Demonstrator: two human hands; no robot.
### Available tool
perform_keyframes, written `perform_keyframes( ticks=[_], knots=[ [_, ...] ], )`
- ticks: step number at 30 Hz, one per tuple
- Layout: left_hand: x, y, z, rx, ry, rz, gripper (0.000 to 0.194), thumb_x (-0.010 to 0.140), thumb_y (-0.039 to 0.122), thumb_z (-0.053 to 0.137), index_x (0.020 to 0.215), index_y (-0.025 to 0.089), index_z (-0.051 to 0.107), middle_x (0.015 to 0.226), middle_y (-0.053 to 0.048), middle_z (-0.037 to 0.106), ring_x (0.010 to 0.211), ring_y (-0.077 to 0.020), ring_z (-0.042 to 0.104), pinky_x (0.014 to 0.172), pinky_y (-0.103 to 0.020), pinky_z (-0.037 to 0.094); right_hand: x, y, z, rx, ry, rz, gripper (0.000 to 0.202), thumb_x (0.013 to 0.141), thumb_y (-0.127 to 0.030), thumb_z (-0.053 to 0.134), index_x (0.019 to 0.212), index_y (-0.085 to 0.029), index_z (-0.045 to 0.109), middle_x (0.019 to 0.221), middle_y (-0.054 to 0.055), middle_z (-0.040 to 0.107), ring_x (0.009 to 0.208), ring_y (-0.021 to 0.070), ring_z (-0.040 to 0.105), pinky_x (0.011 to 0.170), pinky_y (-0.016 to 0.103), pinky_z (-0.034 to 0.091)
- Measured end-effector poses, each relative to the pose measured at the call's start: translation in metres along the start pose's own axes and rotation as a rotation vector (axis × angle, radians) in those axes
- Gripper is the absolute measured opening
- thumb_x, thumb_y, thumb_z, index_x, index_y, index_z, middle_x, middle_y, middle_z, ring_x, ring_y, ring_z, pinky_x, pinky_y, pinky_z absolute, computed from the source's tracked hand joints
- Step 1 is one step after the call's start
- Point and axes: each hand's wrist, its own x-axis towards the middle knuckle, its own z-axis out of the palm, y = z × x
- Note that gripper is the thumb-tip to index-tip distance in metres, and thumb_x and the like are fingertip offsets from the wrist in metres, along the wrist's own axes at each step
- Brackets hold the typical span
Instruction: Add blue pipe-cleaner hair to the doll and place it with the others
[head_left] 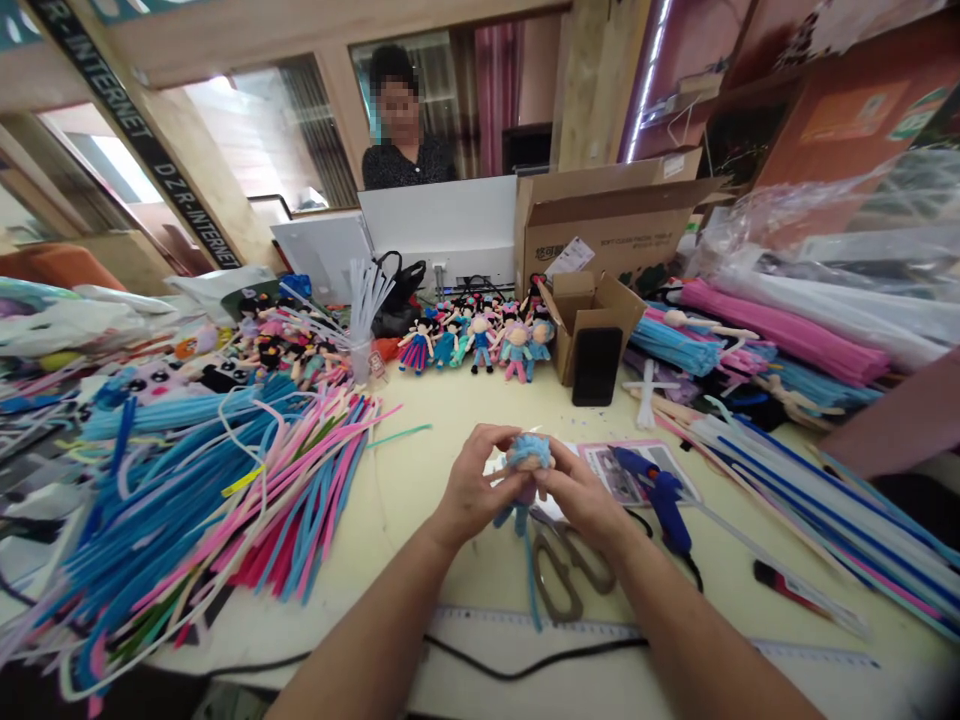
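Note:
Between my two hands is a small pipe-cleaner doll point(530, 455) with fluffy light-blue hair and blue lower parts. My left hand point(482, 482) pinches it from the left, fingers curled around the head. From the right, my right hand point(581, 490) grips it with thumb and fingers. My fingers partly cover its body. Below the doll, a blue pipe cleaner point(533, 585) hangs or lies near the scissors point(559, 580), whose grey-brown handles point toward me. A blue glue gun point(666, 500) lies right of my right hand, on a printed sheet point(686, 468).
Pipe cleaners in blue, pink and white point(300, 500) spread over the left side; more bundles point(787, 330) lie at right. Finished dolls point(480, 340) stand at the back beside a cardboard box point(592, 310) and a black phone point(596, 367). A ruler point(600, 628) and black cable point(517, 675) run along the front.

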Motion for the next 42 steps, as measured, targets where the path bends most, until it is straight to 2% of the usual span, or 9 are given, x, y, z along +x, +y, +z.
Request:
perform_keyframes(
  ticks=[4,8,14,23,26,31,36,38,42],
  knots=[
    [0.002,-0.004,0.001,0.023,0.003,0.078,0.032,0.077,0.021,0.065,0.109,0.022,0.06,0.1,-0.007,0.059,0.093,-0.0194,0.053,0.081,-0.033,0.042,-0.001,-0.004,0.001,-0.02,0.008,0.019,0.015,0.08,-0.025,0.055,0.094,-0.021,0.06,0.077,-0.002,0.053,0.065,0.0127,0.044,0.059,0.024,0.037],
    [0.001,-0.01,0.003,0.012,0.003,0.024,0.033,0.078,0.024,0.066,0.11,0.023,0.06,0.102,-0.006,0.059,0.094,-0.0188,0.053,0.082,-0.033,0.042,0.001,-0.004,0.001,-0.042,0.025,0.029,0.019,0.08,-0.028,0.057,0.098,-0.021,0.06,0.077,-0.002,0.054,0.063,0.0119,0.041,0.057,0.024,0.035],
    [-0.003,-0.019,0.005,-0.092,-0.049,-0.156,0.074,0.075,0.029,0.069,0.139,0.03,0.032,0.112,-0.004,0.053,0.091,-0.015,0.053,0.082,-0.03,0.041,0.003,-0.008,0.002,-0.027,0.034,0.079,0.023,0.08,-0.032,0.058,0.1,-0.021,0.059,0.074,-0.003,0.053,0.058,0.0106,0.039,0.052,0.024,0.031],
    [0.004,-0.019,-0.007,-0.018,-0.205,-0.133,0.058,0.069,0.037,0.074,0.123,0.03,0.053,0.128,-0.008,0.041,0.118,-0.0241,0.044,0.087,-0.032,0.042,0.002,-0.01,0.003,-0.061,-0.021,0.098,0.024,0.081,-0.032,0.06,0.101,-0.019,0.063,0.094,0.002,0.063,0.088,0.0185,0.055,0.077,0.031,0.043],
    [0.005,-0.018,-0.007,-0.074,-0.236,-0.139,0.049,0.07,0.036,0.073,0.116,0.026,0.058,0.125,-0.008,0.048,0.117,-0.0242,0.046,0.09,-0.033,0.041,0.002,-0.006,0.005,0.024,0.012,0.155,0.034,0.077,-0.031,0.064,0.11,-0.022,0.059,0.097,0.002,0.065,0.088,0.0187,0.058,0.076,0.03,0.044],
    [0.005,-0.017,-0.005,-0.108,-0.163,-0.255,0.043,0.072,0.037,0.071,0.11,0.021,0.06,0.113,-0.007,0.06,0.106,-0.0232,0.055,0.089,-0.033,0.041,0.001,0.002,0.009,0.182,-0.009,0.18,0.035,0.079,-0.035,0.065,0.111,-0.023,0.057,0.101,0.003,0.065,0.093,0.0192,0.059,0.08,0.031,0.045],
    [0.007,-0.027,-0.01,-0.261,-0.204,-0.336,0.085,0.07,0.036,0.074,0.142,0.028,0.03,0.128,-0.009,0.056,0.115,-0.0252,0.052,0.094,-0.037,0.039,0.001,0.007,0.006,0.235,-0.066,0.176,0.053,0.069,-0.024,0.074,0.117,-0.025,0.054,0.112,0.002,0.061,0.101,0.0197,0.056,0.084,0.03,0.043],
    [0.008,-0.03,-0.013,-0.386,-0.204,-0.341,0.078,0.076,0.04,0.067,0.143,0.029,0.028,0.138,-0.011,0.047,0.12,-0.0263,0.049,0.094,-0.038,0.04,0.002,0.009,0.005,0.22,-0.04,0.184,0.047,0.068,-0.022,0.074,0.112,-0.024,0.057,0.105,0.002,0.062,0.096,0.0187,0.057,0.08,0.029,0.043],
    [0.009,-0.031,-0.014,-0.459,-0.123,-0.346,0.046,0.086,0.04,0.055,0.128,0.022,0.052,0.139,-0.012,0.047,0.123,-0.0273,0.047,0.097,-0.039,0.039,0.001,0.01,0.006,0.194,-0.012,0.217,0.035,0.069,-0.021,0.071,0.102,-0.021,0.059,0.094,0.0,0.062,0.085,0.0164,0.056,0.073,0.026,0.042]
  ],
)
